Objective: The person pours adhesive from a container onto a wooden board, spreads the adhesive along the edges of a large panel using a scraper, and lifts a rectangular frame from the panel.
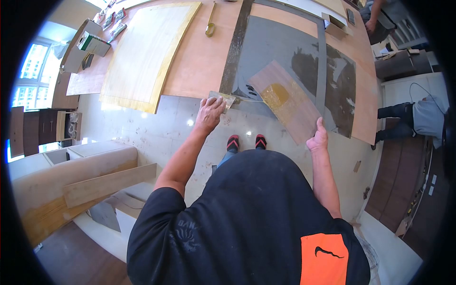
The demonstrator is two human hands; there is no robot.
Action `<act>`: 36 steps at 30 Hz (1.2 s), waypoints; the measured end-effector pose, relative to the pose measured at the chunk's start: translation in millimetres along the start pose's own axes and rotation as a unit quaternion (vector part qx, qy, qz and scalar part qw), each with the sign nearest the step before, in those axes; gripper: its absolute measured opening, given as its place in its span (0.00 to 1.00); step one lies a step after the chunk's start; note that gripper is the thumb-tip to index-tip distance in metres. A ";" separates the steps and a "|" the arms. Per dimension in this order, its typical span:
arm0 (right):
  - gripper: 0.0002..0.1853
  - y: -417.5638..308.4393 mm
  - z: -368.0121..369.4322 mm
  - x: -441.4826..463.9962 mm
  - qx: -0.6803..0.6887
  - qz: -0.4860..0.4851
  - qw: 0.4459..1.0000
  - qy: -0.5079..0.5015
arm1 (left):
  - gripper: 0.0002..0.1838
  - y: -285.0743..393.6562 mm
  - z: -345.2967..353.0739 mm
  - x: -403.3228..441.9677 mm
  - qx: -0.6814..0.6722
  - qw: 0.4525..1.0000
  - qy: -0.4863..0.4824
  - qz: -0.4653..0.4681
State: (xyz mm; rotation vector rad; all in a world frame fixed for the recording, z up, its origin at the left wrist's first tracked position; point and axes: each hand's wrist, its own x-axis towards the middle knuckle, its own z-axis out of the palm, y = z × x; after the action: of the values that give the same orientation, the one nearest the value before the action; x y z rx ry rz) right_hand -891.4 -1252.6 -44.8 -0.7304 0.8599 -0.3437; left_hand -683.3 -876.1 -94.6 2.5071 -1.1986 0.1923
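Note:
My left hand (211,115) grips a flat, thin spreader (222,99) at the near edge of the worktop. In my right hand (318,137) is a thin wooden board (295,111), held by its near corner and tilted over the edge. An amber, glue-like patch (276,96) lies on the board's upper face. Beyond both hands spreads a grey sheet (270,45), with dark smeared areas toward its right. A dark brown strip (236,47) runs along the sheet's left side. The spreader is partly hidden by my fingers.
A pale panel with yellowish edges (147,52) overhangs the worktop (192,71) at left. Past it stands a box (94,45). A long-handled tool (209,29) lies behind. Another person (413,118) is at right. A loose plank (111,184) rests at lower left.

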 end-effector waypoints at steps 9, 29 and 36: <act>0.31 9.7 -4.6 1.4 0.024 0.023 0.999 -0.033 | 0.24 -0.8 -1.9 -3.8 0.021 1.000 0.007 -0.015; 0.30 12.5 -7.8 2.6 0.032 0.022 0.999 -0.033 | 0.13 8.0 -21.7 39.3 0.023 0.995 -0.070 -0.066; 0.31 10.5 -13.8 2.7 0.039 0.029 0.999 -0.011 | 0.09 52.5 -8.9 17.9 -0.014 0.996 -0.069 -0.057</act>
State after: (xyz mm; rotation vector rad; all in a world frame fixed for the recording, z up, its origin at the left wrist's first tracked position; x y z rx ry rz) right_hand -900.7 -1252.7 -59.8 -0.6350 0.8413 -0.3163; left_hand -712.4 -916.2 -68.0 2.5902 -1.0953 -0.0274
